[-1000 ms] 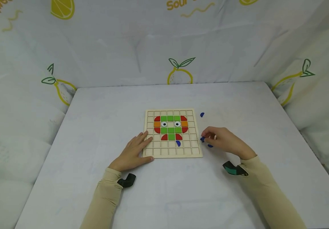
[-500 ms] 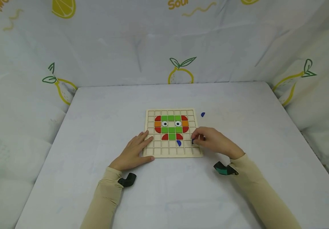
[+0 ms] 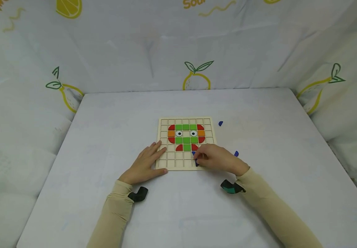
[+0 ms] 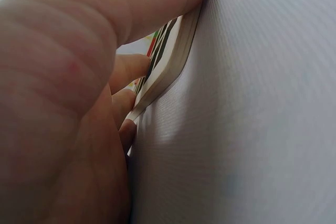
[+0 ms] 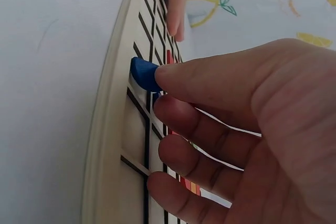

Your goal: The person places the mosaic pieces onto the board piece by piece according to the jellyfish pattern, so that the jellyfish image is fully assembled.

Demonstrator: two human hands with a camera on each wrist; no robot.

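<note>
A square wooden grid board (image 3: 170,164) lies on the table, bearing a figure of green tiles (image 3: 186,140), red rounded tiles, orange tiles and two eye tiles (image 3: 179,133). My left hand (image 3: 141,166) rests on the board's left edge, fingers spread and thumb at the near left corner. Over the board's near part, my right hand (image 3: 218,159) pinches a blue quarter-round tile (image 5: 143,75) between thumb and fingertips, low over the grid cells. Another blue tile (image 3: 193,153) on the board, below the right red tile, is partly covered by the right fingers.
Two loose blue tiles lie on the white table right of the board: one farther back (image 3: 220,123), the other (image 3: 236,153) just beyond the right wrist. White curtains (image 3: 119,48) with lemon prints stand behind the table and at both sides.
From the right of the board, my right hand has moved left over it with a blue tile pinched in its fingers. One loose blue tile has come into sight behind it. My left hand stays put.
</note>
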